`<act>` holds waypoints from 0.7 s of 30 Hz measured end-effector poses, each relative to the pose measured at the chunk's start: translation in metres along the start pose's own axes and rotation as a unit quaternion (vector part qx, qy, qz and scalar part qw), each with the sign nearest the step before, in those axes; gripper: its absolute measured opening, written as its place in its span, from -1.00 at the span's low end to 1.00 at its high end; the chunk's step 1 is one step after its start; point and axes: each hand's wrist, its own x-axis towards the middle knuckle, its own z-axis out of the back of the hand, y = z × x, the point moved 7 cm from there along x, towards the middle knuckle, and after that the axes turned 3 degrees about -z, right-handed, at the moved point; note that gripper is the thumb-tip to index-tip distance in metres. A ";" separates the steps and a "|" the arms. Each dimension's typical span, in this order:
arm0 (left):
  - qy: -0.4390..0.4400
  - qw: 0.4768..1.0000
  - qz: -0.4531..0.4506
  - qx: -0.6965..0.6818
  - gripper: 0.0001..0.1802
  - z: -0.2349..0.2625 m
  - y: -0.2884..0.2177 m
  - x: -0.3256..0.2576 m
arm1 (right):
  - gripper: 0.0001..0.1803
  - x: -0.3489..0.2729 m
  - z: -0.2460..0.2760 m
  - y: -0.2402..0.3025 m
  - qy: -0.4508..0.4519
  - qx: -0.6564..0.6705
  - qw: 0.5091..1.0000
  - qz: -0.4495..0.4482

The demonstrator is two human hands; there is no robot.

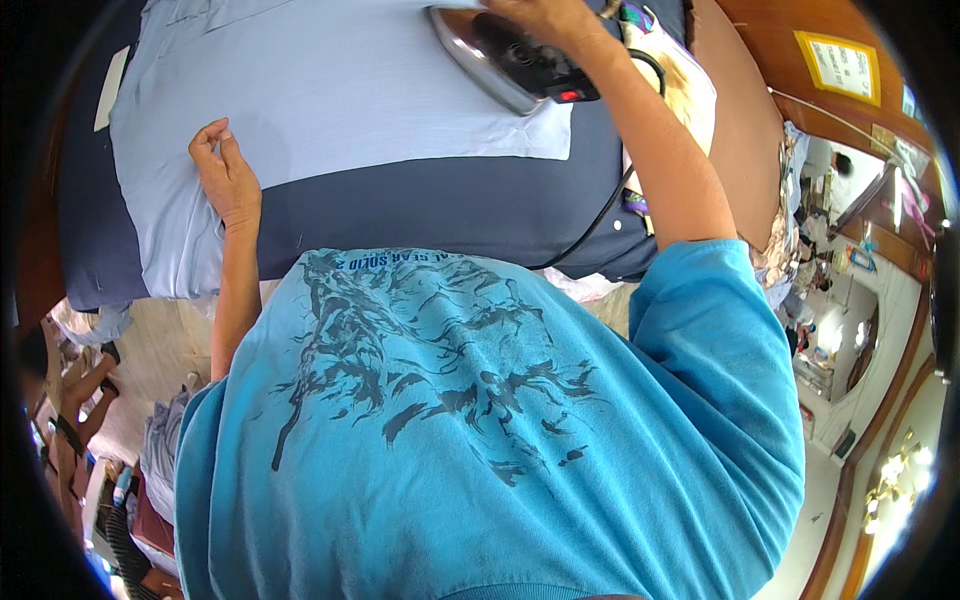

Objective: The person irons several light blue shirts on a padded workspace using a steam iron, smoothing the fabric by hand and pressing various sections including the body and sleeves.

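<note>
A light blue garment [330, 90] lies spread over a dark navy padded surface [400, 205], its near left part hanging toward the front edge. At the upper right of the cloth, my right hand [545, 18] is closed on the handle of a black and silver iron [505, 55]. The top edge of the view cuts off part of that hand. The iron's sole is against the cloth near its right end. My left hand [228, 182] is over the garment's left part, fingers curled in toward the thumb, with nothing visible in them.
A black cord [600, 215] runs by the iron and down over the front edge. Right of the iron lies a patterned cloth [672, 75], beside a brown surface [745, 130]. A white strip [111, 88] lies far left. Another person's legs [85, 395] show at lower left.
</note>
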 end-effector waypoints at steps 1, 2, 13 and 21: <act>0.018 1.000 -0.004 0.007 -0.77 -0.007 -0.011 0.004 | -0.50 0.015 -0.021 -0.041 -0.063 -0.291 0.918 0.262; 0.021 0.999 0.008 0.032 -0.77 -0.003 -0.010 0.001 | -0.59 0.002 -0.014 -0.035 -0.067 -0.303 0.901 0.304; 0.040 0.999 0.010 0.018 -0.78 0.006 0.009 0.003 | -0.31 -0.087 -0.005 -0.127 -0.092 0.098 0.972 -0.190; 0.057 0.997 -0.009 0.049 -0.78 0.006 0.001 0.002 | -0.43 -0.094 -0.022 -0.105 -0.078 0.232 0.946 -0.212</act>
